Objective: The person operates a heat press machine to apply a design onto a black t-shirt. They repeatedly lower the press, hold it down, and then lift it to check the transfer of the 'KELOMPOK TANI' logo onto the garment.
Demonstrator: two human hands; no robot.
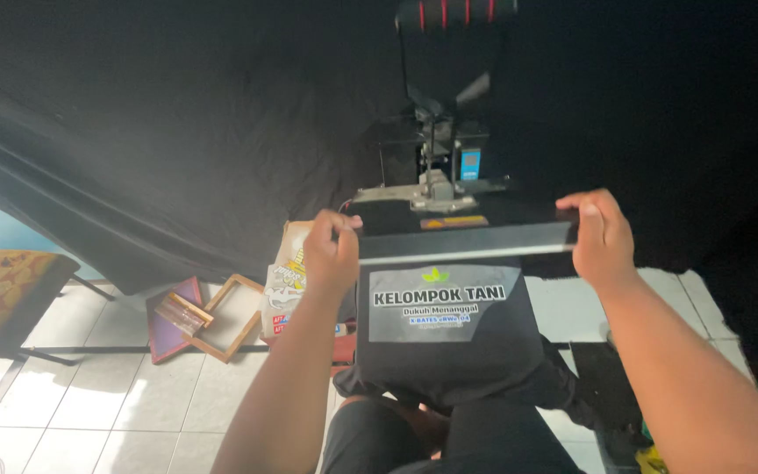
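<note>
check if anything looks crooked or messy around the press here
The transfer film on the black shirt sits slightly tilted. On the floor tiles, wooden frames lie in a loose heap.

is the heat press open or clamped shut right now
Open: the heat press upper plate sits raised behind the black shirt, which lies uncovered with its print showing.

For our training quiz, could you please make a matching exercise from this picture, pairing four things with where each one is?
Things:
1. left hand
2. right hand
3. wooden frame
4. patterned stool

Places:
A. far left, over the tiled floor
B. lying on the tiles, left of the black shirt
C. pinching the film sheet's left end
D. gripping the film sheet's right end

Pairs: 1-C, 2-D, 3-B, 4-A
</note>
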